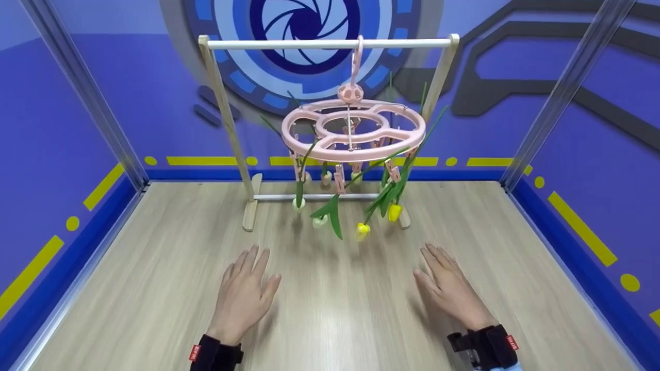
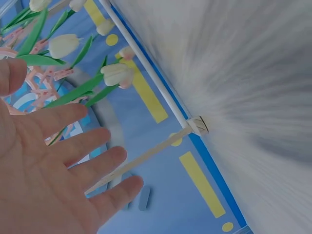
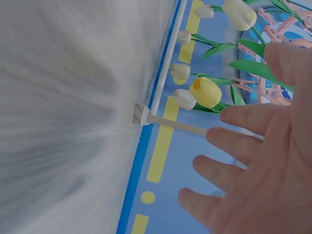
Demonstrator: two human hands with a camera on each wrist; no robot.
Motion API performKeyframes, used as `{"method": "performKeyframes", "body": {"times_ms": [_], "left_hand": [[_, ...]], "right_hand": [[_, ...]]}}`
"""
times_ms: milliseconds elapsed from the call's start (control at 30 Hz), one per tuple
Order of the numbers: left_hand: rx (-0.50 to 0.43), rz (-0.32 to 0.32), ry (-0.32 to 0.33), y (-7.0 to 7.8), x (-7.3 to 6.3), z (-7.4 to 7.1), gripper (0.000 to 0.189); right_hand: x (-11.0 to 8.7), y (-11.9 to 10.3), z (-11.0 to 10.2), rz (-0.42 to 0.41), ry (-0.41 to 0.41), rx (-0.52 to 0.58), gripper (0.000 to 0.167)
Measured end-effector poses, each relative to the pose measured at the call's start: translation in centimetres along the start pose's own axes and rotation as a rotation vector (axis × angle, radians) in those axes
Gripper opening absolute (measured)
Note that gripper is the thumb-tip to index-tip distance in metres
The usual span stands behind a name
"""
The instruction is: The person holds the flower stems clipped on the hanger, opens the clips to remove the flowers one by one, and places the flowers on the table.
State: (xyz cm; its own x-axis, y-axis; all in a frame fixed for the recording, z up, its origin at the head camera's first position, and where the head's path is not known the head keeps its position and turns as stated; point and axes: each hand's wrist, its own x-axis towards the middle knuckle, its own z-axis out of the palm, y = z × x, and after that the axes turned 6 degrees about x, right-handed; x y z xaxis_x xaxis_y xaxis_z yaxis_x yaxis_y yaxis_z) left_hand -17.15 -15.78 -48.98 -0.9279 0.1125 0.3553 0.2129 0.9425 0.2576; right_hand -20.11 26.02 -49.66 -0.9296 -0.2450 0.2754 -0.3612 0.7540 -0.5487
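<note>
A pink clip hanger (image 1: 330, 153) hangs by its hook from the top bar of a wooden rack (image 1: 289, 45). Its clips (image 1: 340, 179) hold several artificial tulips upside down. Two at the front right are yellow, one yellow tulip (image 1: 362, 231) lowest; a white tulip (image 1: 319, 221) hangs left of it. My left hand (image 1: 245, 293) is in front of the rack at the left, fingers extended, holding nothing. Over on the right, my right hand (image 1: 448, 286) is likewise extended and holds nothing. White tulips (image 2: 116, 74) appear beyond the left fingers, a yellow bloom (image 3: 205, 92) beyond the right ones.
The rack's feet (image 1: 249, 215) stand toward the back of the wood-grain table (image 1: 170, 288). Blue printed walls (image 1: 67, 129) enclose the back and both sides, with metal posts (image 1: 557, 98) at the corners. Each wrist wears a black strap (image 1: 487, 346).
</note>
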Motion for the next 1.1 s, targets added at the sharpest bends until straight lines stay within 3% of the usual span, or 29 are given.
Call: {"method": "performKeyframes", "body": {"times_ms": [567,833,1100], "left_hand": [[-0.143,0.072,0.071,3.3,2.1,-1.0,0.053],[-0.208,0.121,0.117,5.0,3.1,-1.1,0.052],[-0.260,0.148,0.156,6.2,4.0,-1.3,0.054]], "right_hand": [[1.1,-1.6,-0.1,-0.133,0.103,0.133,0.029],[2.3,-2.9,0.4,-0.255,0.134,0.165,0.013],[3.7,-4.6,1.2,-0.347,0.169,0.184,0.011]]}}
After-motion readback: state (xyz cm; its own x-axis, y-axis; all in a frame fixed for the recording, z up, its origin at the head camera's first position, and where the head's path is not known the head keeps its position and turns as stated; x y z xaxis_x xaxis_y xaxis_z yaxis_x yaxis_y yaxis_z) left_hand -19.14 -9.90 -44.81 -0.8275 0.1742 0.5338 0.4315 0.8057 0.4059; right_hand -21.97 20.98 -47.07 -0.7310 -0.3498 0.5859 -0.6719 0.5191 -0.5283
